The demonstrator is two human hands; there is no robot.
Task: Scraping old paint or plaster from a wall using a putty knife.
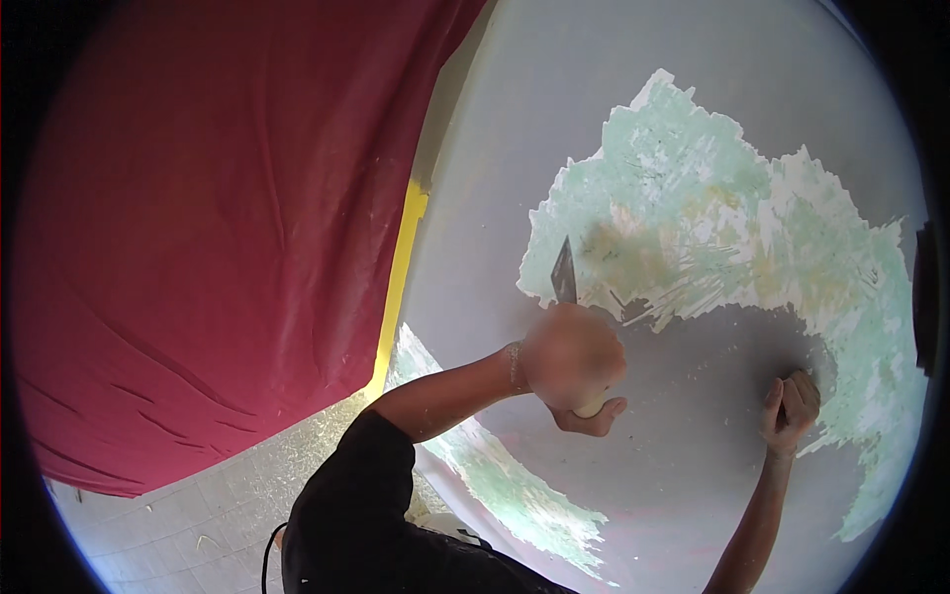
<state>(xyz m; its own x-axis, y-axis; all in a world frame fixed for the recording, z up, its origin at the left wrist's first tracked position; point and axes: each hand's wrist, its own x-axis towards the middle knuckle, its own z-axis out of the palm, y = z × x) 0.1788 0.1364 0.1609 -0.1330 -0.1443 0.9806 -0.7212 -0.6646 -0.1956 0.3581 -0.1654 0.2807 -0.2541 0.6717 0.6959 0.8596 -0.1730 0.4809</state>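
My left hand (584, 417) grips the pale handle of a scraper (563, 265); a blurred patch covers much of the hand. The metal blade lies at the edge of a large ragged patch (673, 188) of pale green and white, where the grey coating of the broad surface (544, 79) is gone. At the right, my right hand (790, 408) is curled against the grey coating beside that patch, its fingers closed; whether anything is inside I cannot make out. A second pale green strip (495, 485) runs along the lower left of the surface.
A red cloth (188, 228) covers the left side, with a yellow strip (396, 287) along its edge beside the grey surface. Below lies a tiled floor (198, 535) with scattered pale flakes. A dark edge (923, 297) shows at the far right.
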